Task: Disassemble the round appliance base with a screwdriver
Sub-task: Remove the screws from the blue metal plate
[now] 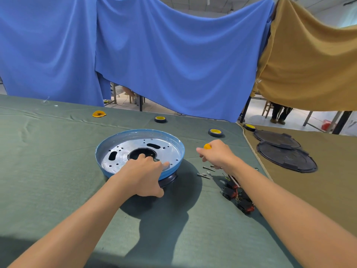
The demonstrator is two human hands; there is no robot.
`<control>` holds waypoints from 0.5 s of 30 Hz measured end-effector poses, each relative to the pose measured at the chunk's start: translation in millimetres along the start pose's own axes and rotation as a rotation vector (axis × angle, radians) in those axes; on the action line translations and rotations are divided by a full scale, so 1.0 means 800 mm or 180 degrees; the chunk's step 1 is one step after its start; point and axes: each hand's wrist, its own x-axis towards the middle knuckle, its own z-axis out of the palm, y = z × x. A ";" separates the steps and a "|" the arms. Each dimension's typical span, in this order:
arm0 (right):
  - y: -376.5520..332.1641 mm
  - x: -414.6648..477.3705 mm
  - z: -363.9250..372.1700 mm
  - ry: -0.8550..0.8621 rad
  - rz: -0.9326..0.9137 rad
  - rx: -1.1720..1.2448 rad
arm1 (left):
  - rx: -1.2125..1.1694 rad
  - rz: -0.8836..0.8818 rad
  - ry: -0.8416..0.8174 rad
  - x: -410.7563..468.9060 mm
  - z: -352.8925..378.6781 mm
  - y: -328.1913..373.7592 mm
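Round appliance base (pixel 139 150): blue rim, silver-grey perforated plate, black centre ring. Screwdriver (pixel 207 146): yellow handle tip. Table cloth (pixel 58 171): dull green, plain. Adjoining cloth (pixel 328 190): ochre brown with pale edging. Tape rolls (pixel 216 132): black with yellow cores. Round covers (pixel 286 156): black. Loose screws (pixel 206 172): grey metal. Wired components (pixel 237 198): black with red. Hanging drapes (pixel 173 55): plain blue, one mustard.

Your left hand (pixel 144 174) rests on the near rim of the round blue appliance base (pixel 139 151), fingers reaching onto its silver plate beside the dark centre opening. Your right hand (pixel 217 154) is closed around a yellow-handled screwdriver (pixel 207 146), held above loose screws (pixel 206 172) on the green-covered worktop (pixel 58 171).
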 end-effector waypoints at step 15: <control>-0.039 -0.004 0.044 -0.0141 -0.0063 -0.0390 | 0.0591 0.0440 -0.0140 -0.040 -0.015 -0.066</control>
